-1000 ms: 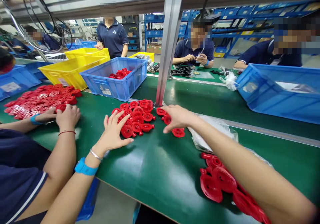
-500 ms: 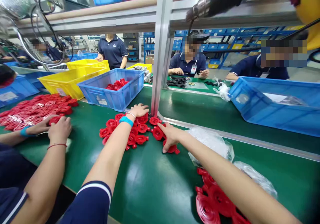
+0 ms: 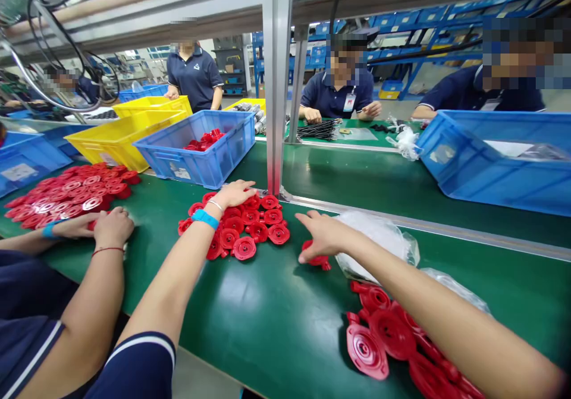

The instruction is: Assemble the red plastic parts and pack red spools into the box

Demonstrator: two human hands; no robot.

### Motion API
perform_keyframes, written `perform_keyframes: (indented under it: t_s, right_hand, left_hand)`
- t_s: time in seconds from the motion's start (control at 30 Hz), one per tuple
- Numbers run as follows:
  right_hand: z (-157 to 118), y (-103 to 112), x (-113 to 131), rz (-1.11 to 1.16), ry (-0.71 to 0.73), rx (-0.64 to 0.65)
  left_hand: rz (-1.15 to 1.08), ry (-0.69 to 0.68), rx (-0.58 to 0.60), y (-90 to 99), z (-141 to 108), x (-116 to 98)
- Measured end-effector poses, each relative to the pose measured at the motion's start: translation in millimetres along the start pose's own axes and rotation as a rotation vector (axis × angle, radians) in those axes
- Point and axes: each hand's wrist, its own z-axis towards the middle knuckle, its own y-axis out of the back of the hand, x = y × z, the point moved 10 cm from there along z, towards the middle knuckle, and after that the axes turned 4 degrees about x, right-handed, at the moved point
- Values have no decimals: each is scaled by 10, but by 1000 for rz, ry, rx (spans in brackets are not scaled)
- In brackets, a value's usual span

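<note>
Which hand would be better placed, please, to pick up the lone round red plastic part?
Probably the right hand: it is right at the lone round red plastic part, partly covering it from view, while the left hand is at the far side of the separate cluster of similar red parts.

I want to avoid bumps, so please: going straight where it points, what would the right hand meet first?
The right hand would probably meet the middle pile of red parts first, though the hand's height is unclear.
</note>
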Motion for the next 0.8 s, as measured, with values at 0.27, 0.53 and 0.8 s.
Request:
perform_keyframes:
  t_s: [0.27, 0.53, 0.8]
  right_hand:
    - [-93, -354, 82, 48, -38, -7]
    - [-26, -272, 786, 264, 37, -243]
    - [-1141, 302, -280, 249, -14, -511]
  left_hand:
    - [88, -261, -168, -297, -1271, -1179]
    - [143, -241, -344, -587, -1911, -1196]
    - [286, -340, -413, -732, -2029, -1445]
